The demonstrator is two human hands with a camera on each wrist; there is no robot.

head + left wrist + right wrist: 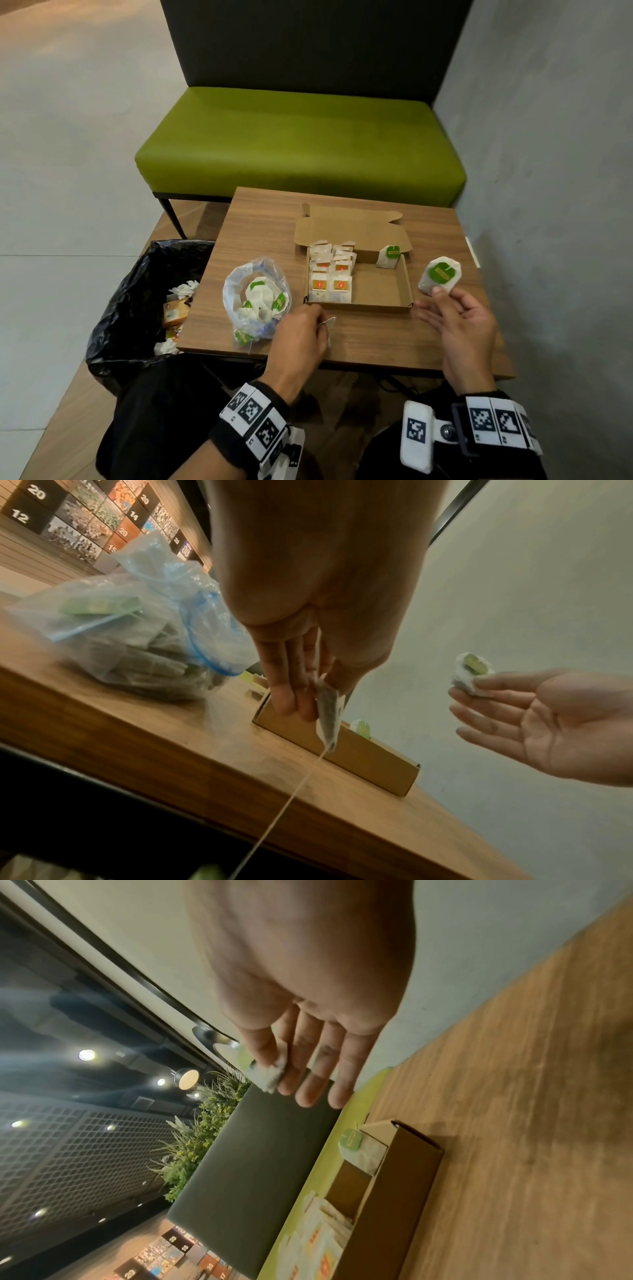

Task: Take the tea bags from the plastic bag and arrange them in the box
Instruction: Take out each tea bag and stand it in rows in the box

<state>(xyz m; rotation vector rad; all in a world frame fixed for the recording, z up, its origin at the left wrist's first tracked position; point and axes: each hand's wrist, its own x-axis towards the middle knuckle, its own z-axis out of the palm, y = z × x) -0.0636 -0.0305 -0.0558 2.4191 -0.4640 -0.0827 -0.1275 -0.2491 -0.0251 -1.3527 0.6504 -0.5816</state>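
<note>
An open cardboard box (376, 303) sits mid-table, its left part filled with several orange-tagged tea bags (330, 274); one green-tagged bag (388, 257) leans in its far right corner. A clear plastic bag (255, 296) of green-tagged tea bags lies left of the box. My right hand (455, 318), palm up right of the box, pinches a green-tagged tea bag (440, 279) between thumb and forefinger. My left hand (301, 329), in front of the box, pinches another tea bag (329, 718); its string (284, 807) trails down off the table edge.
The small wooden table (260, 219) stands before a green bench (301, 144). A bin lined with a black bag (137, 291) stands at the table's left. A grey wall (548, 171) runs close along the right.
</note>
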